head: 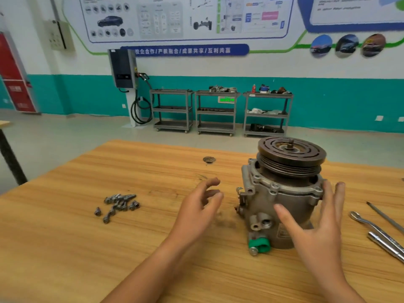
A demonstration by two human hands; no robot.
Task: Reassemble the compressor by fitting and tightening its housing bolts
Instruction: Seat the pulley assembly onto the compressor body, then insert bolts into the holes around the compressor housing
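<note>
Plainly, much here escapes us: the tools [381, 232] lying well to the outer side of our right hand [317, 226] run off the frame's edge, so we see only a spoon-like tip, a thin rod and a chromed shaft, and cannot tell what kind each is. The label [283, 233] low on the compressor [282, 193] is half covered by that hand and too small to read, and our forearms are cut off at the bottom. On the far wall a blue banner [184, 50] carries white Chinese writing that reads roughly 校企合作/产教融合/成果共享/互利共赢; the poster print above it is blurred beyond reading. The compressor stands upright on the wooden table [87, 248] between our two hands, its grooved pulley [290, 154] on top and a green cap [259, 244] at its base. Our right hand is spread wide with the fingers fanned, its thumb lying over the front of the body and the fingers reaching up by the flange, gripping nothing firmly that we can tell. Our left hand [200, 206] hovers apart from the housing, fingers loosely curled and empty. The housing bolts [119, 204] lie in a loose heap on the table, well out beyond the left hand's far side.
</note>
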